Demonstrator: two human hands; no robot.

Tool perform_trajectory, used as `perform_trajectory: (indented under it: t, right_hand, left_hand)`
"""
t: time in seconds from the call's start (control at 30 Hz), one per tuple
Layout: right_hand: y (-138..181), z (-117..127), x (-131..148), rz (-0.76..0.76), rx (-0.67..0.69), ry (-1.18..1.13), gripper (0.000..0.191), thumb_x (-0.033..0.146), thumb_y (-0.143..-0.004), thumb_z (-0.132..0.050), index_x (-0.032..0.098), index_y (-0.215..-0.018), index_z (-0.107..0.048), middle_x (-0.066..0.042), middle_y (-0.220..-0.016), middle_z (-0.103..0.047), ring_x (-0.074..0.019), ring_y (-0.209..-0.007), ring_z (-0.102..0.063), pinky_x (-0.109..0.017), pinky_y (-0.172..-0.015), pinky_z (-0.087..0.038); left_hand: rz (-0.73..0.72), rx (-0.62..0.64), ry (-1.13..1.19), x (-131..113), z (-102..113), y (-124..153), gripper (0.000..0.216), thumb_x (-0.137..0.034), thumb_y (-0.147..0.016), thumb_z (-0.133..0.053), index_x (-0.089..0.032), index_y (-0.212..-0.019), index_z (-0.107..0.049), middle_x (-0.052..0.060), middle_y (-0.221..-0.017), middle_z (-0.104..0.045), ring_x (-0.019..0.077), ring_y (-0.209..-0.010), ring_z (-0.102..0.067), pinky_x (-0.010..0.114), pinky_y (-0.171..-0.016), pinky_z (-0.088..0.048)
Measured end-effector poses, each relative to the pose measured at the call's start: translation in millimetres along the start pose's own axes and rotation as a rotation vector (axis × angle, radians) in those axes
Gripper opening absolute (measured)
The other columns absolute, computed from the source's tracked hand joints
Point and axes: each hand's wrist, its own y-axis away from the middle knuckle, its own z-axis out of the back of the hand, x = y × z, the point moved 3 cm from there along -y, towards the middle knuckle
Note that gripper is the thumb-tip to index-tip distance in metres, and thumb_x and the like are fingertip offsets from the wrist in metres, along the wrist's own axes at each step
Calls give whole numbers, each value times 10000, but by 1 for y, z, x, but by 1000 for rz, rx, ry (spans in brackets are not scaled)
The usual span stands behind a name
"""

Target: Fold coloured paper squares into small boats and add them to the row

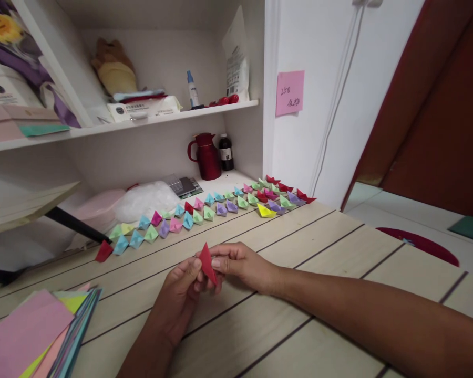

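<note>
A small folded red paper piece stands between my two hands, just above the wooden desk. My left hand pinches its lower edge with thumb and fingers. My right hand pinches it from the right side. Behind them, several small folded paper boats in many colours lie in two long rows across the desk. A lone red folded boat sits at the left end of the rows.
A stack of coloured paper sheets lies at the desk's near left corner. A red jug and a dark bottle stand under the shelf. A pink sticky note hangs on the white wall.
</note>
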Motion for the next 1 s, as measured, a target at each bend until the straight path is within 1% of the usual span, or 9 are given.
perform_trajectory:
  t: [0.17, 0.3, 0.53, 0.67, 0.73, 0.8, 0.9, 0.97, 1.0]
  right_hand:
    - [-1, 1, 0, 18, 25, 1, 333, 375, -852, -636, 111, -1053, -668, -53, -763, -651, -135, -682, -632, -254, -596, -523]
    - [-2, 1, -1, 32, 47, 1, 316, 373, -869, -614, 105, -1026, -669, -62, -759, -661, -141, -680, -639, -262, -596, -528]
    - [-3, 3, -1, 29, 46, 14, 295, 360, -887, -583, 108, -1015, -672, -57, -734, -662, -139, -672, -636, -260, -598, -532]
    - [-3, 3, -3, 19, 17, 22, 324, 347, -847, -624, 115, -1071, -655, -56, -764, -668, -145, -674, -639, -274, -603, -531]
    - [-1, 3, -1, 23, -25, 66, 327, 317, -827, -635, 121, -1089, -647, -42, -754, -662, -139, -655, -627, -275, -608, -520]
    - [1, 3, 3, 40, -95, 178, 263, 253, -823, -612, 131, -1050, -663, -23, -734, -643, -124, -651, -604, -276, -647, -507]
    - [4, 6, 11, 83, -271, 444, 180, 130, -774, -583, 158, -907, -701, -12, -801, -614, -110, -702, -568, -259, -705, -470]
    - [5, 9, 13, 106, -374, 583, 174, 87, -730, -574, 166, -815, -704, -10, -840, -593, -109, -720, -548, -244, -694, -445]
    - [5, 11, 12, 110, -402, 611, 165, 83, -716, -573, 166, -784, -698, -9, -834, -588, -110, -715, -542, -241, -680, -438]
  left_hand:
    - [10, 20, 3, -1, -3, 0, 356, -362, -815, -643, -163, -551, -512, 8, -572, -565, 141, -594, -519, 264, -621, -437]
    - [19, -17, 27, -1, -2, 0, 324, -328, -804, -664, -151, -569, -529, -15, -562, -537, 103, -552, -474, 218, -565, -410]
    - [9, -3, 38, 3, 2, 0, 279, -282, -834, -630, -151, -603, -545, -29, -566, -510, 91, -553, -448, 202, -566, -407]
    - [8, 4, -16, 3, 2, -3, 302, -289, -843, -611, -160, -584, -524, -2, -600, -549, 125, -599, -495, 237, -596, -427]
    - [0, -13, -33, 3, 2, -4, 295, -300, -833, -624, -163, -592, -526, 0, -615, -550, 132, -624, -502, 244, -619, -429]
    - [-13, -80, -47, 4, 4, -5, 271, -309, -814, -654, -161, -616, -544, -18, -605, -526, 109, -601, -461, 220, -608, -408]
    - [-27, -185, -90, 5, 5, -4, 277, -329, -772, -703, -157, -613, -556, -41, -573, -488, 85, -561, -387, 193, -570, -370]
    - [-28, -213, -133, 5, 4, -4, 293, -348, -747, -723, -156, -597, -560, -40, -563, -487, 87, -565, -384, 192, -564, -362]
    - [-28, -220, -151, 5, 3, -4, 293, -356, -739, -728, -155, -598, -568, -37, -564, -494, 90, -573, -390, 192, -567, -362]
